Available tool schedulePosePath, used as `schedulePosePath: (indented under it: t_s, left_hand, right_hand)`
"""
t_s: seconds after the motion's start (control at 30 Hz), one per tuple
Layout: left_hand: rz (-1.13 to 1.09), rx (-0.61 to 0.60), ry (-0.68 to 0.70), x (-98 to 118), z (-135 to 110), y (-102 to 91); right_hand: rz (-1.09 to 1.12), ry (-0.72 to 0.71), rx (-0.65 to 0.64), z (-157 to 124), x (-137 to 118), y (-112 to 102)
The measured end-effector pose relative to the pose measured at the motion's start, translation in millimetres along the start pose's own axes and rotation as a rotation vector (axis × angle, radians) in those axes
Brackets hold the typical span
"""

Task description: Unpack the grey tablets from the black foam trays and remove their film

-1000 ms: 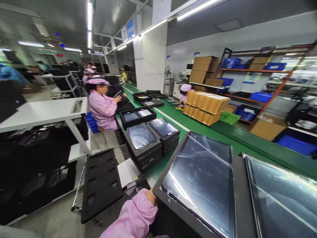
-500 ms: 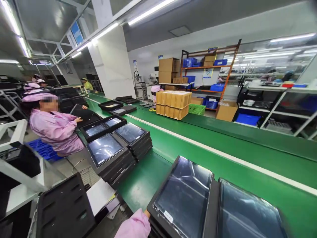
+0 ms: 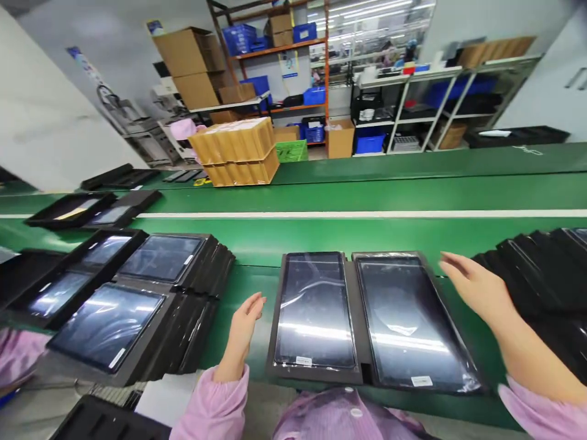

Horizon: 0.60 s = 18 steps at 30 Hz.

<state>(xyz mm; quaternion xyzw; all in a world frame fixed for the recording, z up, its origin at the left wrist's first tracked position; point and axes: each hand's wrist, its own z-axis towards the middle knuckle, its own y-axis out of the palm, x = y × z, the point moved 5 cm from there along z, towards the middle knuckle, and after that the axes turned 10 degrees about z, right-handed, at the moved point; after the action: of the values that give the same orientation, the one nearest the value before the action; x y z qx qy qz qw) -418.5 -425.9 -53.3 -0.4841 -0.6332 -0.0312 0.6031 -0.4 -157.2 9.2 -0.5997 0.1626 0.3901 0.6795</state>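
Observation:
Before me on the green belt lies a black foam tray bearing two dark screen panels, a left panel and a right panel. Each is covered in clear film and has a small white label near its lower edge. My left hand is just left of the tray, fingers extended, holding nothing and apart from the tray. To the tray's right, my right hand hovers with fingers stretched out and nothing in them.
Stacked black trays with screen panels stand at left, and more stacked black trays at right. A co-worker's pink sleeve shows at the left edge. Across the belt are tan cartons. Below left lie white papers.
My view has swung to the right and down onto the tray. My left hand, earlier at the tray's left edge, is now apart from it. My right hand has come into view.

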Motion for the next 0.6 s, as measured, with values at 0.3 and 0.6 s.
schedulePosePath:
  t_s: [0.3,0.6]
  left_hand:
    - [0.463,-0.428,0.983,38.7,-66.5,14.9]
    - [0.704,-0.143,1.503,54.3,-93.2,22.4]
  right_hand:
    - [-0.326,-0.496,-0.424,-11.9,-114.2,144.0]
    - [-0.126,-0.494,-0.338,-21.7,-107.4,130.7]
